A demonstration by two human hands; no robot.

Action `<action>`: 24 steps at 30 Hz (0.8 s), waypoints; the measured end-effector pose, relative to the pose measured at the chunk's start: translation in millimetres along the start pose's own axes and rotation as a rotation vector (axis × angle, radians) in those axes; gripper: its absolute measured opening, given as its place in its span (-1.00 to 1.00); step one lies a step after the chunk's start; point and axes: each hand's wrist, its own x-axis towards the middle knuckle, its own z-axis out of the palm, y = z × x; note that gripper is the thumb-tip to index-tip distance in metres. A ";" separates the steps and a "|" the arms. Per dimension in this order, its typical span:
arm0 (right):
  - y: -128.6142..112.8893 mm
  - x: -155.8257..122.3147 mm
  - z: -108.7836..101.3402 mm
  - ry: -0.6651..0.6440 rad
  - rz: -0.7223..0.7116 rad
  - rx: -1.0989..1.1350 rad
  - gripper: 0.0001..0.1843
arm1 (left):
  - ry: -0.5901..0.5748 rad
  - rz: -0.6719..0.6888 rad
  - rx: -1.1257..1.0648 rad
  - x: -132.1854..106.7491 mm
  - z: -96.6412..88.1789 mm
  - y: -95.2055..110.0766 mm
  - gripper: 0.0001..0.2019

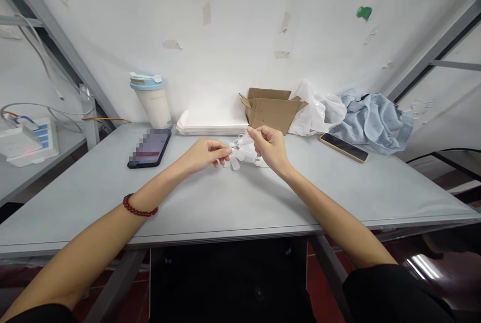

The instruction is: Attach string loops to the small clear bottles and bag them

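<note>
Over the middle of the grey table (225,197), both hands are closed at a small bunch of white tags on thin strings (244,153). My left hand (205,155) pinches the bunch at its left side, thumb against the fingers. Just to the right, my right hand (271,146) has thumb and forefinger pressed together on what looks like a thin white string. The bunch hangs between the hands and lies partly behind the right fingers. A few flat white tags dangle below the left fingertips. Finer detail is too small to make out.
Along the wall stand a cup with a blue lid (151,100), a stack of white sheets (212,123), an open cardboard box (272,110), a white plastic bag (315,110) and a blue cloth (374,122). One phone (150,147) lies left, another phone (343,147) right.
</note>
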 end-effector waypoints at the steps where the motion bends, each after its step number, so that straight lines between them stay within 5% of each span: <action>1: 0.4 -0.7 0.1 0.006 -0.024 -0.028 -0.54 | -0.009 -0.001 0.007 -0.2 0.4 1.1 -0.72; 18: -4.8 -3.3 -1.3 -0.017 -0.024 0.033 -0.53 | -0.152 -0.007 0.000 0.2 -1.5 -2.3 -0.77; 24: -3.2 -4.0 -1.1 -0.029 -0.044 0.047 -0.53 | -0.075 -0.023 -0.172 1.7 1.1 -6.6 -0.76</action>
